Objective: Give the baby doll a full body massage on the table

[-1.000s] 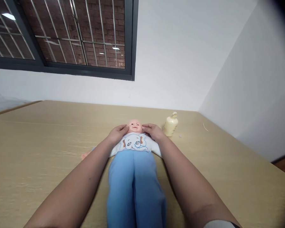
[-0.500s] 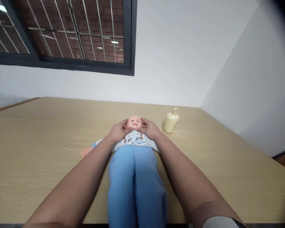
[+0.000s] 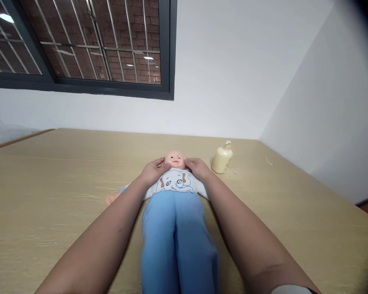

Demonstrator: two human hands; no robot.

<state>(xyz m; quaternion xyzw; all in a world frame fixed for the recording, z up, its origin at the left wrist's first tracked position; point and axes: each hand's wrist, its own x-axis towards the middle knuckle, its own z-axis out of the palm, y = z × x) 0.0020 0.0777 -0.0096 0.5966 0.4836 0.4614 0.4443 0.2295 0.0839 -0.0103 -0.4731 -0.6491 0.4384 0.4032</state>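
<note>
A baby doll point(image 3: 175, 179) lies on its back on the table, head away from me. It wears a white top with an elephant face and light blue trousers point(image 3: 176, 237). My left hand point(image 3: 155, 170) cups one side of the doll's head point(image 3: 175, 157), its thumb along the lower cheek near the chin. On the opposite side my right hand point(image 3: 198, 167) has its fingers curled against the head by the ear. Fingertips behind the head are partly hidden. One doll hand point(image 3: 112, 199) shows beyond my left forearm.
A pale yellow pump bottle point(image 3: 222, 158) stands on the wooden table point(image 3: 64, 175), right of the doll. Near it lie a small pale scrap point(image 3: 235, 172) and a thin white strand point(image 3: 268, 160). A white wall point(image 3: 217, 81) and a barred window rise behind the table.
My right thumb has moved from below the doll's chin to the side of its head. My left thumb has shifted slightly outward along the cheek. The view has tilted a little.
</note>
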